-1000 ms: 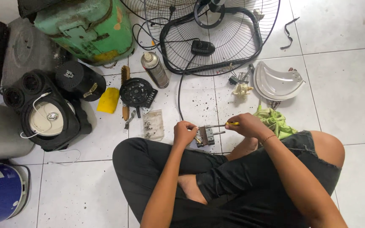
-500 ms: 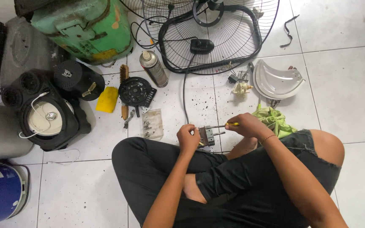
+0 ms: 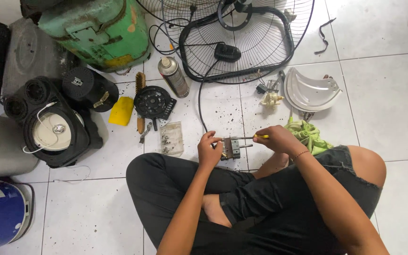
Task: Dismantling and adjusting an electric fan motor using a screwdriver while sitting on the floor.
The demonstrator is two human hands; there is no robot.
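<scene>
Metal block part (image 3: 233, 148), small and dark with pins sticking out, sits at frame centre just above the person's crossed legs, over the white tiled floor (image 3: 388, 85). Left hand (image 3: 209, 150) grips its left side, fingers wrapped on it. Right hand (image 3: 279, 140) is closed round a yellow-handled screwdriver (image 3: 253, 137), shaft lying level with its tip at the top of the block. Person sits cross-legged in black trousers, right knee bare through a rip at right of frame.

Green cloth (image 3: 309, 134) lies just behind the right hand. White curved plastic cover (image 3: 311, 89) upper right, small cream part (image 3: 271, 99) beside it. Black wire fan guard (image 3: 242, 33) top centre, black cable running down from it toward the hands. Spray can (image 3: 174, 77) tilted left of the guard. Black round part (image 3: 153, 102) on a wooden-handled brush, yellow cloth (image 3: 121, 111) to its left. Clear bag of screws (image 3: 171, 138) left of the left hand. Black speaker housing (image 3: 53, 123) centre left, green tank (image 3: 100, 28) upper left, blue bucket (image 3: 1, 215) lower left.
</scene>
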